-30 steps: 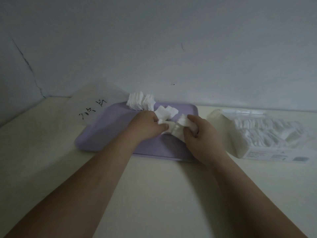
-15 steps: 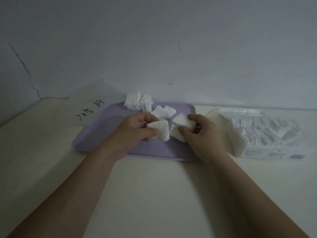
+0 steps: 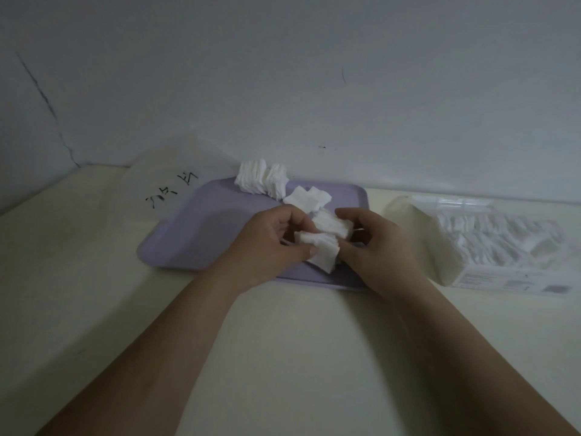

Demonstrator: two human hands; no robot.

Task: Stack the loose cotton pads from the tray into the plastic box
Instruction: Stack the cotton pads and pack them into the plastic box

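Observation:
A lilac tray (image 3: 201,234) lies on the pale table. My left hand (image 3: 267,243) pinches a small bunch of white cotton pads (image 3: 320,250) above the tray's near right part. Close beside it, my right hand (image 3: 377,247) grips a second bunch of pads (image 3: 333,226), and the two bunches touch. A leaning row of pads (image 3: 261,180) stands at the tray's far edge, with a few flat pads (image 3: 306,198) just behind my hands. The clear plastic box (image 3: 503,247), holding several rows of pads, sits to the right of the tray.
A clear plastic bag with black handwriting (image 3: 171,190) lies behind the tray's left end, against the grey wall. The wall runs close behind everything. Bare tabletop (image 3: 94,278) extends to the left and toward me.
Both hands have drawn together and toward me over the tray. The left hand's pads now meet the bunch held by the right hand.

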